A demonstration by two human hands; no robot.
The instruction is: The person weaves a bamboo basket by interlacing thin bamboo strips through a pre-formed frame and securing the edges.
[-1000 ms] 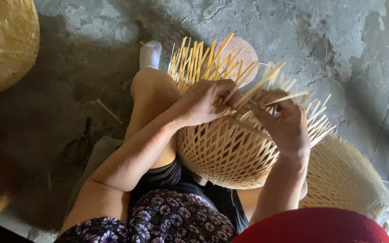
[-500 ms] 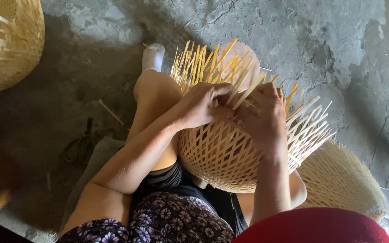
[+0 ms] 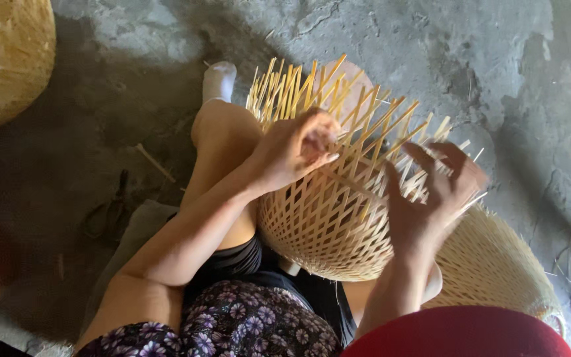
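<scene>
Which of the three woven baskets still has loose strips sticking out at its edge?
The lattice basket on the person's lap, under both hands; the other two lie aside on the floor.

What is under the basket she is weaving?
Under the basket you can see a bare leg and black shorts. A second woven piece lies beside it. Whatever is directly beneath is covered.

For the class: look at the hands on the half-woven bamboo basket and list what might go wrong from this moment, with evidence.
1. The loose strip ends fan out bare beside the left hand; they could prick or cut fingers.
2. The right hand spreads open against the unfinished basket rim; the open lattice there might slip apart.
3. The basket rests on the lap over rough concrete floor; it could roll off.
</scene>
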